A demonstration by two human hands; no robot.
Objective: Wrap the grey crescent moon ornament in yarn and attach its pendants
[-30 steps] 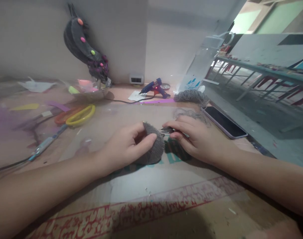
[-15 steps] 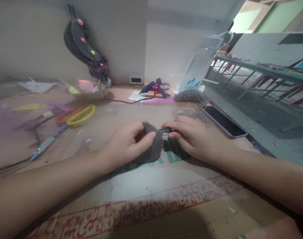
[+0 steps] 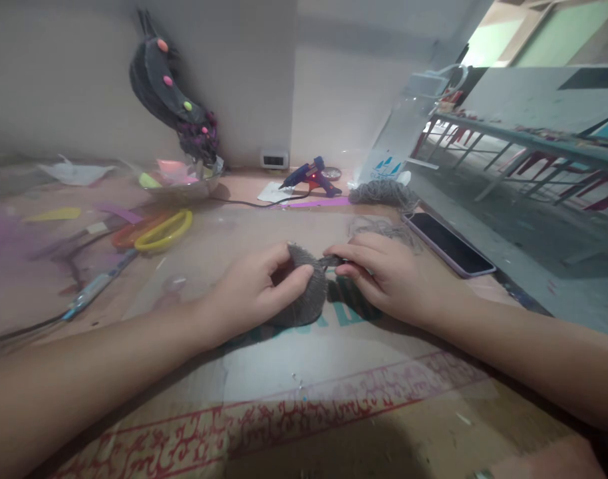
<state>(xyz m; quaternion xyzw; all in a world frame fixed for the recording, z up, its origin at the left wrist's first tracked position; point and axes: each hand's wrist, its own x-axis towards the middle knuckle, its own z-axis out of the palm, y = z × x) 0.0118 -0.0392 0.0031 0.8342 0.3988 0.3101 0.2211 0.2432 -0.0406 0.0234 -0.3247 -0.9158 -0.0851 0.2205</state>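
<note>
My left hand is closed on a grey, rounded piece wrapped in yarn, its thumb lying across the near face. My right hand pinches a narrow grey strip between thumb and forefinger; the strip meets the right edge of the rounded piece. Whether the strip is a part of that piece or loose yarn, I cannot tell. Behind the right hand lie loose loops of grey yarn, below a grey yarn skein.
A phone lies at right, beside the table edge. Behind are a blue glue gun with a lit red light and a clear bottle. Scissors with yellow handles, a bowl and a pen-like tool are at left.
Both hands keep almost the same place and grip. The grey strip at the right fingertips has turned slightly and shows more of its surface.
</note>
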